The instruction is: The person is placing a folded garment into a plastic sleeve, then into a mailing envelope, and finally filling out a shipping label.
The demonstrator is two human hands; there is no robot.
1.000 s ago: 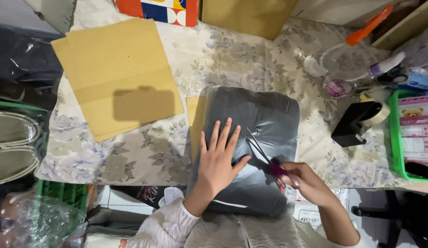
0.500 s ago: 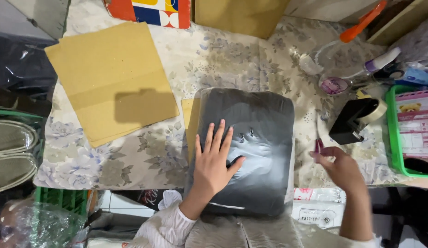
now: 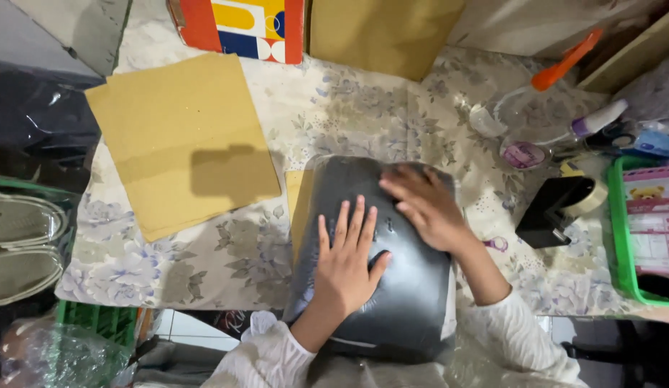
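Note:
A puffy dark grey plastic-wrapped package [image 3: 403, 302] lies on the near edge of the flower-patterned table [image 3: 227, 266]. My left hand [image 3: 347, 260] rests flat on its middle, fingers spread and pointing away from me. My right hand [image 3: 426, 203] presses palm down on the package's far right part, fingers apart, holding nothing. A thin yellow card [image 3: 297, 201] pokes out from under the package's left side. A small purple-handled tool [image 3: 496, 244] lies on the table just right of the package.
A stack of brown cardboard sheets [image 3: 180, 140] lies at the left. A black tape dispenser [image 3: 561, 205] and a green tray [image 3: 636, 230] stand at the right. Bottles and an orange-handled item [image 3: 564, 65] sit far right; a colourful box [image 3: 241, 25] at the back.
My right hand, which held the small purple-handled tool over the package and then carried it right, has set it on the table and moved back onto the package. My left hand stayed put.

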